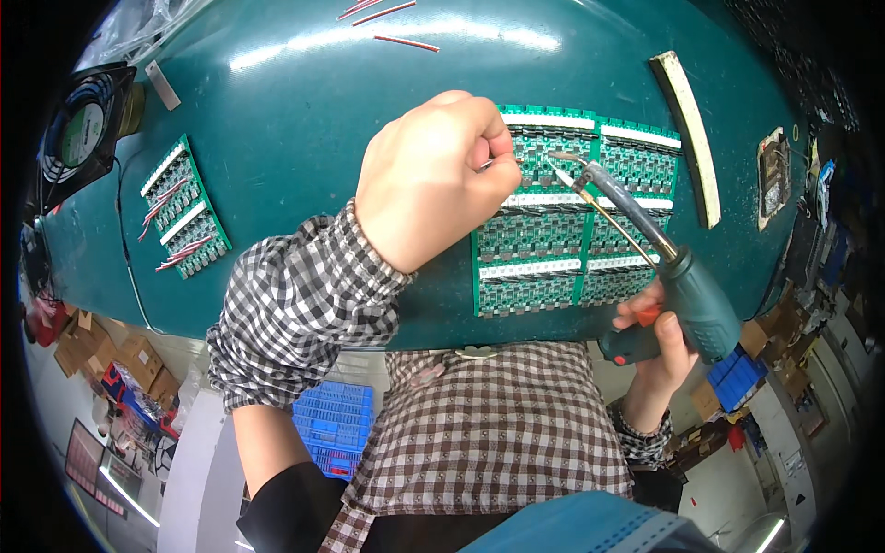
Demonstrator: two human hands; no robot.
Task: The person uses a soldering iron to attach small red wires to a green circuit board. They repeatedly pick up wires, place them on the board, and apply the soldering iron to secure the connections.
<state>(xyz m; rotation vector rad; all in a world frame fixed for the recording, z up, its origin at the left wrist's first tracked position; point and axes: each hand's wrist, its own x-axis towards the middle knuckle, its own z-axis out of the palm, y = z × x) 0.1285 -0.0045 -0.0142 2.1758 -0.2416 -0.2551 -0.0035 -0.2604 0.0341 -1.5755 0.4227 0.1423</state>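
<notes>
A small circuit board (pixel 195 219) lies left. The left hand (pixel 438 175) presses thumb and finger together on what looks like a thin wire (pixel 488 164), by a big circuit board (pixel 530 240) on the table (pixel 304 129). The right hand (pixel 666 348) curls around a soldering gun (pixel 702 309).

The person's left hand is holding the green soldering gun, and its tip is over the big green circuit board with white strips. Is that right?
Not quite: the head view shows the right hand, not the left hand, holding the green soldering gun. Its tip is over the big green circuit board with white strips.
</notes>
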